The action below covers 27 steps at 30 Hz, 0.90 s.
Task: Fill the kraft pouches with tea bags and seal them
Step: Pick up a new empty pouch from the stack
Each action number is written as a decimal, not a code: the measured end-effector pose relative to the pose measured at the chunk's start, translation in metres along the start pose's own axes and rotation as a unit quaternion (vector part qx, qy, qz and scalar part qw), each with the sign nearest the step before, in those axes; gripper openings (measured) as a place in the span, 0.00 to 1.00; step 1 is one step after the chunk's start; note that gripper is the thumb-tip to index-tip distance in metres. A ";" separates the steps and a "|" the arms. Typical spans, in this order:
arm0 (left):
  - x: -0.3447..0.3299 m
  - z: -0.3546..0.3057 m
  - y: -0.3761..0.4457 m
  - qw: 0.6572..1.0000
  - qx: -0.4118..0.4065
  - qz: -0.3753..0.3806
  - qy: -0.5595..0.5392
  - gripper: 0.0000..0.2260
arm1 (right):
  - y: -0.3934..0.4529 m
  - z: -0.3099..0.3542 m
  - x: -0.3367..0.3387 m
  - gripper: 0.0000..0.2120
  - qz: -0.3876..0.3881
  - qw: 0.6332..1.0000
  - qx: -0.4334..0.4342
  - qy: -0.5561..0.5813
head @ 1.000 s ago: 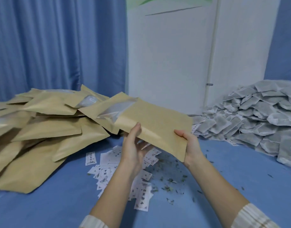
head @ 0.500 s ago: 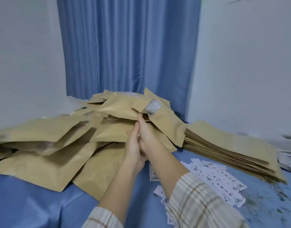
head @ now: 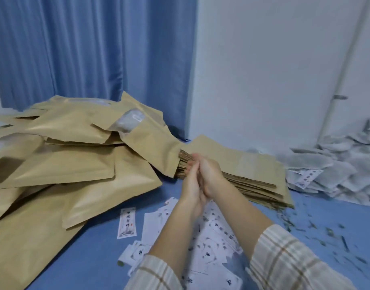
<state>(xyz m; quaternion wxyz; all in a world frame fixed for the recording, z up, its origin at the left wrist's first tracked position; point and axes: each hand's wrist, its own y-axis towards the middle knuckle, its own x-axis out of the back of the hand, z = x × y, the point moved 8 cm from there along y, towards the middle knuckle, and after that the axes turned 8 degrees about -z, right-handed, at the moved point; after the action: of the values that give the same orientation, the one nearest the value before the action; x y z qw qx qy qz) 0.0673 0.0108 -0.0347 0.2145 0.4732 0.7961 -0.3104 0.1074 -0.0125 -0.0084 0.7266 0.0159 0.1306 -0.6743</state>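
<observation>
A loose heap of filled kraft pouches (head: 75, 164) covers the left of the blue cloth; one on top shows a clear window (head: 127, 122). To its right lies a neat stack of flat kraft pouches (head: 253, 170). Grey tea bags (head: 336, 168) are piled at the far right. My left hand (head: 192, 189) and my right hand (head: 211, 174) are pressed palm to palm, fingers fairly straight, fingertips touching the left end of the flat stack. I see nothing held between them.
White printed labels (head: 211, 237) lie scattered under my forearms, with one long label (head: 127, 222) apart to the left. Tea crumbs (head: 326, 231) speckle the cloth at the right. A blue curtain (head: 92, 49) and a white wall with a pipe (head: 343, 80) stand behind.
One second ago both hands held a kraft pouch in the air. They carried it left to the heap, and now they hold none and have come together at the flat stack.
</observation>
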 end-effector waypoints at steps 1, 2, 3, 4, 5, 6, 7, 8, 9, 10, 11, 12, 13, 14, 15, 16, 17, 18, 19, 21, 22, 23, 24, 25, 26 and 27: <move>-0.006 0.012 0.009 0.999 0.020 0.018 -0.026 0.10 | 0.011 0.005 0.016 0.09 -0.016 0.998 0.038 -0.036; -0.007 0.021 0.014 0.999 0.028 0.013 0.006 0.12 | 0.022 0.012 0.034 0.11 -0.039 0.989 0.100 -0.098; -0.010 0.028 0.015 0.999 0.033 0.024 0.032 0.12 | 0.031 0.024 0.051 0.13 -0.066 0.966 0.180 -0.171; -0.011 0.034 0.018 0.998 0.033 0.016 0.058 0.11 | 0.038 0.037 0.066 0.14 -0.096 0.921 0.266 -0.267; -0.011 0.039 0.022 0.997 0.029 0.014 0.069 0.10 | 0.046 0.044 0.079 0.15 -0.113 0.862 0.328 -0.369; -0.009 0.040 0.026 0.997 0.023 0.005 0.078 0.12 | 0.056 0.044 0.090 0.19 -0.119 0.799 0.358 -0.468; -0.007 0.042 0.034 0.997 0.023 0.001 0.071 0.14 | 0.066 0.038 0.100 0.24 -0.111 0.741 0.351 -0.562; -0.005 0.044 0.037 0.997 0.024 -0.011 0.067 0.16 | 0.076 0.029 0.112 0.29 -0.099 0.689 0.322 -0.641; -0.004 0.048 0.041 0.998 0.025 -0.013 0.062 0.17 | 0.084 0.019 0.122 0.33 -0.087 0.645 0.298 -0.699; -0.004 0.052 0.041 0.998 0.031 -0.015 0.059 0.18 | 0.085 0.012 0.129 0.33 -0.079 0.612 0.291 -0.731; -0.004 0.056 0.043 0.998 0.038 -0.014 0.054 0.18 | 0.082 0.010 0.133 0.31 -0.078 0.588 0.304 -0.745; -0.004 0.060 0.042 0.997 0.045 -0.016 0.052 0.19 | 0.076 0.013 0.133 0.26 -0.084 0.572 0.346 -0.739; -0.005 0.062 0.042 0.998 0.049 -0.018 0.046 0.19 | 0.064 0.020 0.131 0.20 -0.093 0.561 0.412 -0.712; -0.006 0.062 0.040 0.998 0.049 -0.019 0.043 0.20 | 0.045 0.029 0.128 0.13 -0.104 0.547 0.490 -0.671; -0.008 0.061 0.037 0.998 0.047 -0.017 0.039 0.20 | 0.029 0.035 0.129 0.08 -0.114 0.544 0.551 -0.622; -0.010 0.059 0.033 0.998 0.042 -0.013 0.036 0.20 | 0.012 0.038 0.132 0.08 -0.121 0.535 0.607 -0.575; -0.012 0.057 0.029 0.999 0.037 -0.004 0.040 0.19 | -0.003 0.039 0.135 0.09 -0.125 0.519 0.648 -0.543; -0.016 0.053 0.023 0.999 0.029 0.007 0.042 0.17 | -0.015 0.039 0.138 0.11 -0.121 0.506 0.673 -0.526; -0.019 0.048 0.017 0.999 0.019 0.019 0.038 0.15 | -0.027 0.040 0.141 0.12 -0.121 0.494 0.694 -0.510; -0.025 0.035 0.001 0.999 -0.015 0.032 0.013 0.12 | -0.051 0.045 0.146 0.16 -0.116 0.480 0.721 -0.486; -0.028 0.028 -0.008 0.999 -0.032 0.030 0.001 0.12 | -0.062 0.049 0.146 0.16 -0.114 0.473 0.729 -0.482; -0.032 0.021 -0.017 0.998 -0.049 0.024 -0.008 0.11 | -0.073 0.053 0.146 0.16 -0.113 0.464 0.737 -0.477; -0.035 0.015 -0.027 0.998 -0.065 0.011 -0.004 0.12 | -0.083 0.058 0.147 0.14 -0.111 0.466 0.738 -0.475; -0.037 0.009 -0.035 0.997 -0.082 -0.006 0.014 0.12 | -0.090 0.062 0.147 0.12 -0.101 0.484 0.725 -0.479; -0.039 0.003 -0.044 0.993 -0.103 -0.024 0.048 0.11 | -0.093 0.066 0.145 0.12 -0.075 0.525 0.688 -0.496; -0.039 -0.004 -0.053 0.985 -0.135 -0.044 0.103 0.10 | -0.093 0.069 0.144 0.14 -0.044 0.583 0.626 -0.516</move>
<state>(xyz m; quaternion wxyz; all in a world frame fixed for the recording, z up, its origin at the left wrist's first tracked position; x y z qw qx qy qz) 0.0386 -0.0295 0.0086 0.1795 0.4336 0.8686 -0.1593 0.0354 -0.1756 0.0421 0.4511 0.1107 -0.7205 -0.5149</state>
